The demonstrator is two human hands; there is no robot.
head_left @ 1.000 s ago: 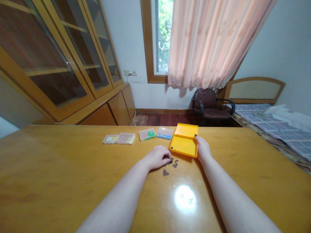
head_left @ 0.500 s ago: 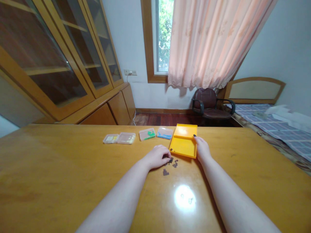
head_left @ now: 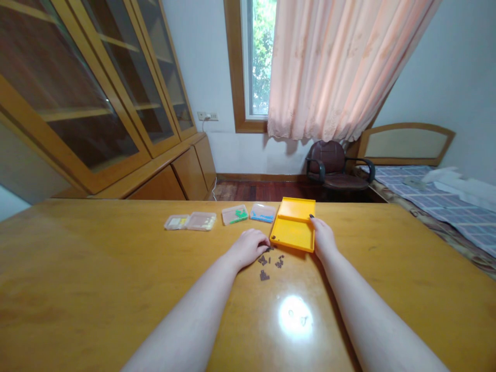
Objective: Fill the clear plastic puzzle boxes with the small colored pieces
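Note:
An open yellow plastic case (head_left: 296, 238) lies on the table, its lid folded back away from me. My right hand (head_left: 324, 238) grips the case's right side, thumb on the rim. A dark bit (head_left: 274, 237) sits in the case's near left corner. Just outside that corner, my left hand (head_left: 251, 248) pinches at a small dark brown piece (head_left: 271, 248) with thumb and fingers together. Several more small dark brown pieces (head_left: 279, 263) are spread nearby, and a compact cluster of dark brown pieces (head_left: 264, 276) lies nearer to me.
Beyond my left hand stand clear boxes: one with blue pieces (head_left: 262, 213), one with green pieces (head_left: 234, 215), and an open one with pale yellow pieces (head_left: 201, 221). All rest on the wooden table (head_left: 116, 268). An armchair (head_left: 333, 165) is behind its far edge.
My left hand has shifted slightly away from me, toward the case's near left corner, uncovering some dark brown pieces. The case and my right hand stay almost in place.

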